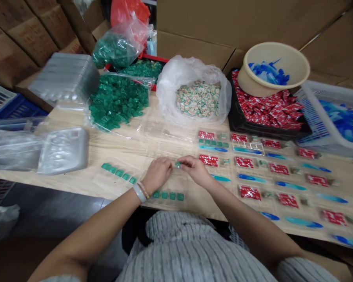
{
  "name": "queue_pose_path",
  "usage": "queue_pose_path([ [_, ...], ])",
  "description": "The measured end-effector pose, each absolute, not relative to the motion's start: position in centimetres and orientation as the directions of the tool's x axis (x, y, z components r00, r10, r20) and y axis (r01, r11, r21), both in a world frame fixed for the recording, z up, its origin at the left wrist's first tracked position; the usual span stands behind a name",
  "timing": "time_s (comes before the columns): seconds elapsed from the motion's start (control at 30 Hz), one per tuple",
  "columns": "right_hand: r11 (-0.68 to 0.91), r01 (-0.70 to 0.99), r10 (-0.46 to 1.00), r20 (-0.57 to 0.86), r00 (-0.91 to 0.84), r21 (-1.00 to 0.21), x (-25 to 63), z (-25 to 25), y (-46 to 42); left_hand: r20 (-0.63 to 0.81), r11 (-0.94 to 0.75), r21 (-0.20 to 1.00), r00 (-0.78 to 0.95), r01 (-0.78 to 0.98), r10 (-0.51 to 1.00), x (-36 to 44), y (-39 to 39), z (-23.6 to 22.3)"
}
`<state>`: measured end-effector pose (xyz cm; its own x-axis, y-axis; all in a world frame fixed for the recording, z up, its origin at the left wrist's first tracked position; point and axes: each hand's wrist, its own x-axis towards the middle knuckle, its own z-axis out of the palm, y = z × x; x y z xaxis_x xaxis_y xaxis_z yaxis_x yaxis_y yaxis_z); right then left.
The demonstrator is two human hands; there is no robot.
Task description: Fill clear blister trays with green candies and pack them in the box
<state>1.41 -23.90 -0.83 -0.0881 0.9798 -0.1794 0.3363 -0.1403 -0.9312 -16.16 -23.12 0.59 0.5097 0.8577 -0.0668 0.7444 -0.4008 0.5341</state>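
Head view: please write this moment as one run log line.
left hand: beside right hand, grip unclear | right hand: fingertips on small green piece | table: green blocks in rows | behind: bag of packets

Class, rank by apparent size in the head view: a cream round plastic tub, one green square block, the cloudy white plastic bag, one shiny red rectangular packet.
1. White bag
2. Cream tub
3. Red packet
4. Green block
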Motion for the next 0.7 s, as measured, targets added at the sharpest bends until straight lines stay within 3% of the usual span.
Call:
queue_pose_path([
  [0.1,0.067,0.545,0.992,-0.002,-0.124,-0.836,1.0,-1.1,-22.1,-0.063,-0.44,0.551,0.561,0.709,0.825,-16.4,-23.0,0.4],
  [0.2,0.241,0.652,0.963,0.093,-0.252,-0.719,1.1,-0.6,-20.9,-0.053,-0.46,0.56,0.584,0.689,0.81,-16.9,-22.9,0.5],
  [0.3,0.401,0.694,0.902,0.124,-0.413,-0.598,1.4,-0.1,-20.4,-0.067,-0.462,0.587,0.609,0.665,0.79,-17.5,-22.7,0.7],
  [0.4,0.521,0.671,0.813,0.069,-0.578,-0.527,1.6,0.3,-20.5,-0.066,-0.456,0.621,0.623,0.637,0.78,-18.0,-22.5,0.7],
  [0.57,0.575,0.71,0.764,-0.043,-0.643,-0.406,1.0,0.4,-21.2,-0.067,-0.423,0.675,0.622,0.604,0.78,-18.3,-22.4,0.4],
  [0.7,0.515,0.776,0.827,-0.027,-0.562,-0.365,0.4,0.2,-21.5,-0.086,-0.217,0.853,0.539,0.474,0.838,-18.6,-22.2,0.9],
])
